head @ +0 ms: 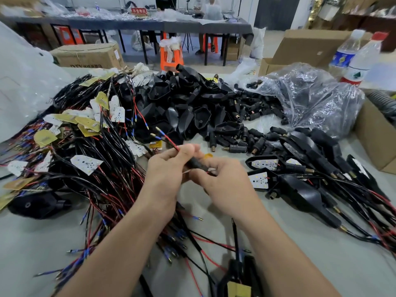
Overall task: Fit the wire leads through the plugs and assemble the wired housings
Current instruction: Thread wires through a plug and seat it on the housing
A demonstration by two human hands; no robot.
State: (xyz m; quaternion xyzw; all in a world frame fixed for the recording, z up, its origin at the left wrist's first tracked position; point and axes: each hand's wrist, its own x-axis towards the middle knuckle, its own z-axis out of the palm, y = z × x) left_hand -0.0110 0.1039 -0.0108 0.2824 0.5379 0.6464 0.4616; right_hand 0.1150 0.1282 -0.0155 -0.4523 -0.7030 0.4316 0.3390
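Left hand (167, 170) pinches thin red-and-black wire leads (171, 142), right hand (225, 183) grips a black cylindrical plug (198, 165), just in front of the heap of black housings (192, 99); a slack pinch could let them slip back out

Bright, even indoor light — shadows on the tabletop (300, 264) soft and faint. Glare streaks the clear plastic bag (310, 97). Wide-angle bending at the edges; the bottles (353, 58) lean and smear. The far bench (128, 23) sits out of focus — near wires (107, 189) sharp.
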